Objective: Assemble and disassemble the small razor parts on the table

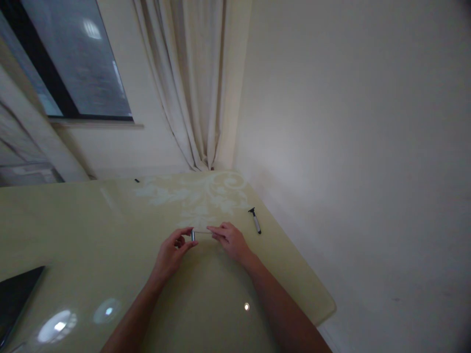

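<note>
My left hand (175,248) pinches a small, dark, shiny piece (193,236) upright between thumb and fingertips, above the table. A thin, pale stick (203,232) runs from beside that piece to my right hand (230,240), whose fingers are closed on its other end. Whether the stick touches the piece is too small to tell. Right of my right hand, a razor (256,223) with a dark head and grey handle lies on the table.
The glossy yellow-green table (91,235) has its right edge along the wall (331,147). A dark flat device (18,299) lies at the left. One small black object (137,180) is near the back edge, below the window and curtain (191,88).
</note>
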A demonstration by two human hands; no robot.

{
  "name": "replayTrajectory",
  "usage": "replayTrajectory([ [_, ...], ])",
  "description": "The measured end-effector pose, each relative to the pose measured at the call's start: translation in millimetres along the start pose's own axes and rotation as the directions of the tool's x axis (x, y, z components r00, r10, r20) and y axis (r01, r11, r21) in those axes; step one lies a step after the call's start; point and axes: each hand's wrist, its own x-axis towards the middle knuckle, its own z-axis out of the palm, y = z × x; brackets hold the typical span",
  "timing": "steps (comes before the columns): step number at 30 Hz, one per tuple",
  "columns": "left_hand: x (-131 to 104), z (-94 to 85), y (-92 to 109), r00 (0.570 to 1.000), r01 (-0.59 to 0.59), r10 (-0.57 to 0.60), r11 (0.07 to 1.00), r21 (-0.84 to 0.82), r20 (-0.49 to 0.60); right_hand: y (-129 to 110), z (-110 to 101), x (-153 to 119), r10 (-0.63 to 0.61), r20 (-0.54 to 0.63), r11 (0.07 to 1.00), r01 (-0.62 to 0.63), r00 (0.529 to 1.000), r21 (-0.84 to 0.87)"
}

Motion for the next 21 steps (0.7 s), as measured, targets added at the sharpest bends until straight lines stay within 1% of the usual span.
replayTrajectory([
  [2,-0.5,-0.3,1.1,1.000,-0.024,0.024,1.000,0.010,-0.019,0.7,-2.5,0.7,-0.025,0.037,0.998,0.023,0.999,0.056],
  [5,-1.1,-0.3,1.6,0.998,-0.055,0.055,0.998,0.017,-0.042,3.0,-6.0,1.8,0.042,-0.024,0.995,-0.040,0.999,0.091],
  [6,-1.3,-0.1,1.4,0.997,-0.063,0.063,0.998,0.012,-0.042,3.7,-6.5,2.0,0.047,-0.022,0.992,-0.044,0.999,0.120],
  [9,-1.9,1.1,0.0,0.996,-0.090,0.090,0.996,0.000,-0.024,4.7,-5.9,2.1,-0.018,0.065,0.972,0.002,0.998,0.237],
  [10,-1.9,1.6,-0.5,0.995,-0.098,0.098,0.995,-0.001,-0.019,4.7,-5.2,2.1,-0.016,0.058,0.969,0.001,0.998,0.246],
  [13,-1.9,2.4,-1.4,0.994,-0.111,0.111,0.994,-0.003,-0.024,4.4,-3.8,2.3,0.045,-0.030,0.971,-0.037,0.999,0.237],
  [16,-1.9,2.3,-0.7,0.993,-0.112,0.112,0.994,0.004,-0.034,4.7,-3.2,2.9,0.048,0.000,0.959,-0.046,0.999,0.281],
  [19,-2.0,2.3,1.4,0.994,-0.105,0.105,0.994,0.019,-0.038,4.8,-2.2,3.3,0.088,-0.042,0.959,-0.074,0.995,0.274],
  [21,-2.0,2.3,2.8,0.995,-0.097,0.098,0.995,0.026,-0.035,4.6,-1.8,3.2,0.080,-0.014,0.954,-0.072,0.997,0.291],
])
